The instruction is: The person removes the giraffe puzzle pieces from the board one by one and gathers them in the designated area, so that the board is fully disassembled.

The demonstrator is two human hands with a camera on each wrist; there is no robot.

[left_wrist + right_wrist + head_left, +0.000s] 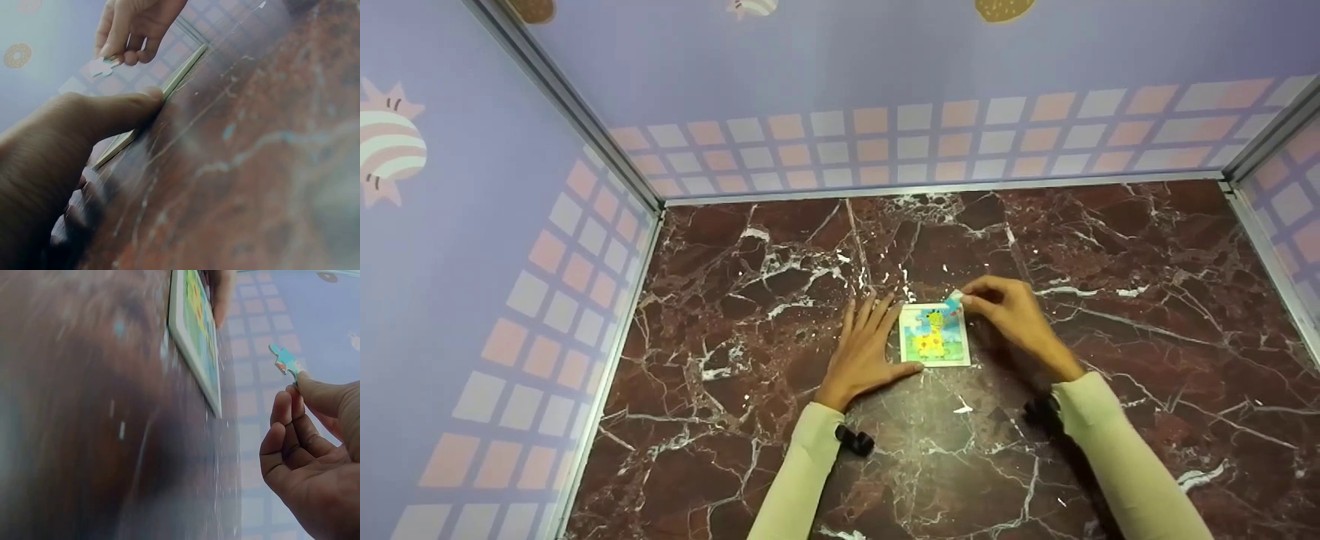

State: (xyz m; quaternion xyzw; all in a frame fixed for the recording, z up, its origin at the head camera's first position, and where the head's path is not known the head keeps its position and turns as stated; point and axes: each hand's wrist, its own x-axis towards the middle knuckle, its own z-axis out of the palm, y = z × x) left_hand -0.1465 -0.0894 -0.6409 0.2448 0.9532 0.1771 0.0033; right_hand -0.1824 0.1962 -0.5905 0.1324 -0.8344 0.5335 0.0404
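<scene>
A small square jigsaw puzzle (945,365) with a yellow giraffe picture and a pale border lies flat on the table. Along its left edge lies my left hand (864,356), fingers extended forward, the thumb touching the near edge. My right hand (1012,315) pinches a blue puzzle piece (953,301) between thumb and index finger, over the far right corner. In the right wrist view the puzzle piece (287,361) shows a small reddish spot and is raised above the board; the other fingers are curled beneath. A whitish patch is visible in the picture's left part.
The dark red marbled table (720,450) has white veins. Lilac panels (825,67) with pink and white squares stand at the back, left and right. A black wrist strap (855,440) sits on the left sleeve.
</scene>
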